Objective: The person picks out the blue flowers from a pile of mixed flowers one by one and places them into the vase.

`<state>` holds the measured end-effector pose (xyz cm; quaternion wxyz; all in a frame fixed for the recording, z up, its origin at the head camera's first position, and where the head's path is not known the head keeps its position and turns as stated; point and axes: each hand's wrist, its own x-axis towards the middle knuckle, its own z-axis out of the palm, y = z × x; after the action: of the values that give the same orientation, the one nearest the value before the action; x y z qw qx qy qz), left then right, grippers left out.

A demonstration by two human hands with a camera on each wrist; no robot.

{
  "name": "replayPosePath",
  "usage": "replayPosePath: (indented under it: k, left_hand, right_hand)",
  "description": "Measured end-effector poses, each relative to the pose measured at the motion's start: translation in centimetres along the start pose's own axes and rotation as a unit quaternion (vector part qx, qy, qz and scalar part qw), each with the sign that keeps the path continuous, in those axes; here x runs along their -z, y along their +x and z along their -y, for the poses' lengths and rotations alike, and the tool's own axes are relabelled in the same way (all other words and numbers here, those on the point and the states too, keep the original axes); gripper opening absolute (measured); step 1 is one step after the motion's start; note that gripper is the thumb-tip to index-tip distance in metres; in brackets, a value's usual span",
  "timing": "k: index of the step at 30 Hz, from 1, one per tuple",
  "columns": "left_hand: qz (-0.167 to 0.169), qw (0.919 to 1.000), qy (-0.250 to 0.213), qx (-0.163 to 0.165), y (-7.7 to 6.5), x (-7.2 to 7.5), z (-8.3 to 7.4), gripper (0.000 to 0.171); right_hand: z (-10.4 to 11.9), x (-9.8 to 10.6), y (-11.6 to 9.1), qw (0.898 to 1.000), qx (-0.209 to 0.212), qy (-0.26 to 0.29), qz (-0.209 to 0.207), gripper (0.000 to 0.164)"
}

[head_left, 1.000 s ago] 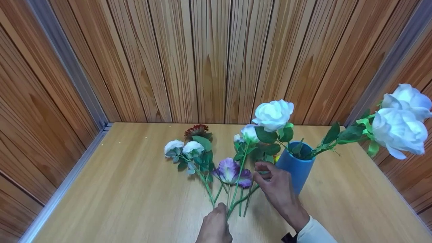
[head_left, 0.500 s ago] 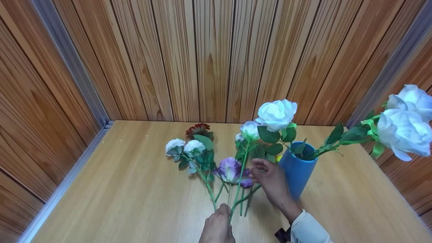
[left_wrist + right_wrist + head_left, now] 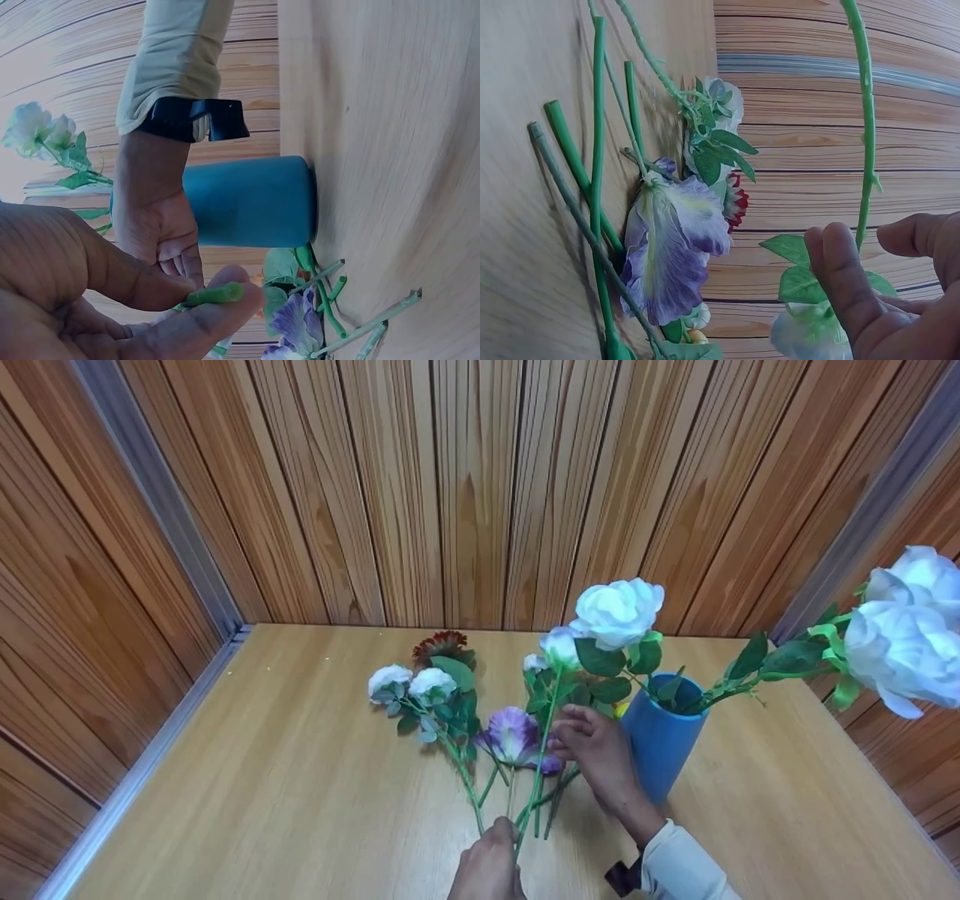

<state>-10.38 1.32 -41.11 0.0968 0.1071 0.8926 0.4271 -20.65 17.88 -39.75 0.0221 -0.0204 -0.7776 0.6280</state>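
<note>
My left hand [image 3: 487, 864] pinches the lower end of a green stem [image 3: 217, 294] between thumb and finger. That stem rises to a white flower [image 3: 560, 647] with a faint lilac tint and green leaves. At the stem's upper half is my right hand [image 3: 600, 746], its fingers extended. In the right wrist view the stem passes between these fingers [image 3: 840, 262] and the thumb, which stands apart from it. Just right of this hand stands a blue vase [image 3: 664, 750], holding large white roses [image 3: 904, 652] that lean right and another white rose [image 3: 619, 611] leaning left.
Several artificial flowers lie on the wooden table [image 3: 262, 780]: a purple flower [image 3: 511, 735] in the middle, small white flowers [image 3: 431, 686] and a dark red flower [image 3: 439, 646] behind. Their bare stems [image 3: 570, 165] cross near the hands. Wood-panelled walls [image 3: 480, 495] enclose the table.
My right hand has moved left, from beside the vase to the held stem. The left hand keeps its pinch and has shifted slightly right, the white flower with it.
</note>
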Motion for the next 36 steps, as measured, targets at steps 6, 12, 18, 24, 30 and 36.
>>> replayPosePath:
  k: [6, 12, 18, 24, 30, 36]
  left_hand:
    - [-0.007, 0.9998, 0.021, -0.004, -0.06, -0.28, -0.09, 0.023]
    - [-0.009, 0.9992, 0.035, -0.015, -0.17, -0.40, -0.25, 0.022]
    - [-0.010, 0.9979, 0.058, -0.028, -0.12, -0.33, -0.18, 0.024]
    - [0.006, 0.9970, 0.075, -0.016, -0.10, -0.40, -0.11, 0.022]
    - [0.003, 0.9960, 0.089, -0.009, 0.01, -0.76, -0.12, 0.022]
    - [0.018, 0.9963, 0.084, 0.005, 0.25, -0.73, -0.19, 0.023]
  right_hand:
    - [0.11, -0.26, 0.30, 1.000, -0.007, 0.003, -0.003, 0.039]
    - [0.21, -0.51, 0.42, 1.000, -0.016, 0.014, -0.005, 0.038]
    - [0.31, -0.50, 0.51, 0.999, -0.021, 0.035, -0.007, 0.034]
    - [0.35, -0.49, 0.52, 0.999, -0.036, 0.030, -0.007, 0.034]
    - [0.39, -0.50, 0.38, 0.999, -0.032, 0.024, -0.009, 0.034]
    - [0.57, -0.42, 0.44, 0.999, -0.041, 0.032, -0.009, 0.034]
